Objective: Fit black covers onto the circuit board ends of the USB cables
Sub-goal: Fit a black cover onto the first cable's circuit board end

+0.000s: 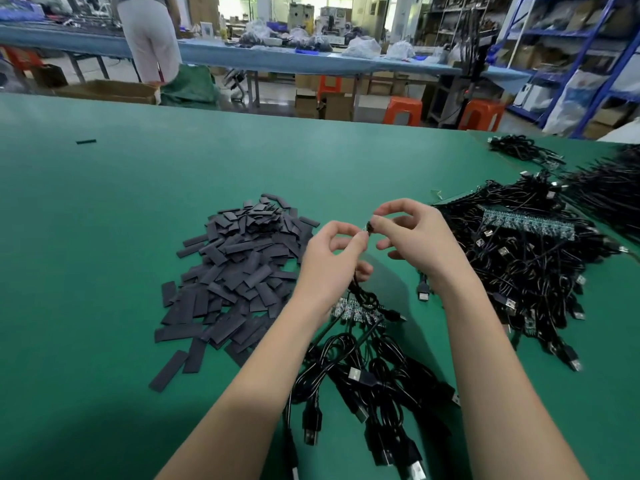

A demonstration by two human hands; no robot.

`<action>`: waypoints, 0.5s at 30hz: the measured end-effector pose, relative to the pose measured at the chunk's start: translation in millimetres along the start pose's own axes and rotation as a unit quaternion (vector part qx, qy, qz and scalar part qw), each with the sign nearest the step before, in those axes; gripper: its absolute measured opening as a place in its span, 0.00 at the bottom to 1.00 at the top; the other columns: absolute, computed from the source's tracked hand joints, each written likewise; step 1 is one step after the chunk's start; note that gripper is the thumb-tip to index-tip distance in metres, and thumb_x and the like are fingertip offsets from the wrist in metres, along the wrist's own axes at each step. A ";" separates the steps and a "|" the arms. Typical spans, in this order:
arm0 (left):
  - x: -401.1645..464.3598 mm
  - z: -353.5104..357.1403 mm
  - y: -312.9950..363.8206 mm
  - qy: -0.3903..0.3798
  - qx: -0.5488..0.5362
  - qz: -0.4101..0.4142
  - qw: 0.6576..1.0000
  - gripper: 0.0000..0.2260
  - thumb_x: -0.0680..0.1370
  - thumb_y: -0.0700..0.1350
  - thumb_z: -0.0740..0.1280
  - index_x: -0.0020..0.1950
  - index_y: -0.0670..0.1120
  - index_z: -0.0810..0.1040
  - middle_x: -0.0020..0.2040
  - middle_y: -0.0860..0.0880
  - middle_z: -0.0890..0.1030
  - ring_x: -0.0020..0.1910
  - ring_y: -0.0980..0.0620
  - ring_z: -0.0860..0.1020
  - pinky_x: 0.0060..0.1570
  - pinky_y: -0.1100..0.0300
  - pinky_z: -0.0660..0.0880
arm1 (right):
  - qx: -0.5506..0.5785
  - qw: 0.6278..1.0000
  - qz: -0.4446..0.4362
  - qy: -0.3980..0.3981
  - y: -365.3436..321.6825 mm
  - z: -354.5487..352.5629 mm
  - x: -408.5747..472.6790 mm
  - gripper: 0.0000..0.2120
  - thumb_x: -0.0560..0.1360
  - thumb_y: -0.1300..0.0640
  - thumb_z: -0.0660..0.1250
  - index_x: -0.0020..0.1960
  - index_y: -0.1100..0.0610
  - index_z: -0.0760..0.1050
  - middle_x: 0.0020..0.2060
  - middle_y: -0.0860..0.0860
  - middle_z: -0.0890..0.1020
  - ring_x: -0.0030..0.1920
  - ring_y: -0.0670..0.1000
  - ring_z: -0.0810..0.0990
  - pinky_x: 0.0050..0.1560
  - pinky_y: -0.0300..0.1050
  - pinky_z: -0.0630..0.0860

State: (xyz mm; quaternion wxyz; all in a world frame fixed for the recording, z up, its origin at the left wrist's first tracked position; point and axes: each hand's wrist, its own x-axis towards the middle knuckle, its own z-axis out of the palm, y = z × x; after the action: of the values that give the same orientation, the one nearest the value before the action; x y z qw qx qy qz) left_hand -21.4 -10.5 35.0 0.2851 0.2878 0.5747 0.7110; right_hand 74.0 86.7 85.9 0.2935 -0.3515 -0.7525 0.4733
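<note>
1. No text, label, brand, number or sign can be read anywhere in the view.
2. The circuit board strips (528, 224) among the cables carry small markings, but these are too fine and blurred to make out.
3. The cardboard boxes (337, 106) under the far table show no printing that can be read.
4. The goods on the shelves (554, 29) at the right are too distant and blurred for any lettering to be told.
</note>
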 end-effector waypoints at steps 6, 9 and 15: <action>0.6 -3.5 -19.9 0.035 -0.018 -0.074 0.996 0.03 0.82 0.41 0.68 0.49 0.43 0.77 0.37 0.50 0.79 0.24 0.56 0.71 0.25 0.64 0.71 | -0.128 0.987 -0.099 0.016 -14.9 19.0 10.8 0.02 0.75 0.54 0.70 0.46 0.47 0.81 0.39 0.42 0.85 0.35 0.39 0.81 0.38 0.35 0.74; 1.7 -5.3 -20.4 0.046 -0.059 -0.099 0.992 0.03 0.81 0.41 0.68 0.48 0.43 0.77 0.38 0.49 0.79 0.24 0.56 0.72 0.25 0.64 0.71 | -0.241 0.962 -0.107 -0.067 -30.2 48.6 26.0 0.04 0.75 0.54 0.68 0.45 0.46 0.80 0.43 0.43 0.85 0.45 0.47 0.83 0.49 0.45 0.81; -0.7 -8.8 -19.9 0.035 -0.062 -0.101 0.992 0.05 0.80 0.36 0.63 0.49 0.43 0.77 0.38 0.48 0.78 0.27 0.55 0.73 0.26 0.64 0.70 | -0.458 0.860 -0.084 -0.209 -41.3 104.9 55.0 0.21 0.75 0.63 0.63 0.62 0.44 0.78 0.59 0.53 0.79 0.48 0.57 0.76 0.45 0.46 0.71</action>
State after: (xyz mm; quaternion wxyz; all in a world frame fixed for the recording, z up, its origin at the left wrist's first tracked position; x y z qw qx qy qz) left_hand -25.9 -13.3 13.9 0.3525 0.1850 0.5655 0.7223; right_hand -49.6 65.4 90.0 -0.0260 -0.2742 -0.9549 0.1110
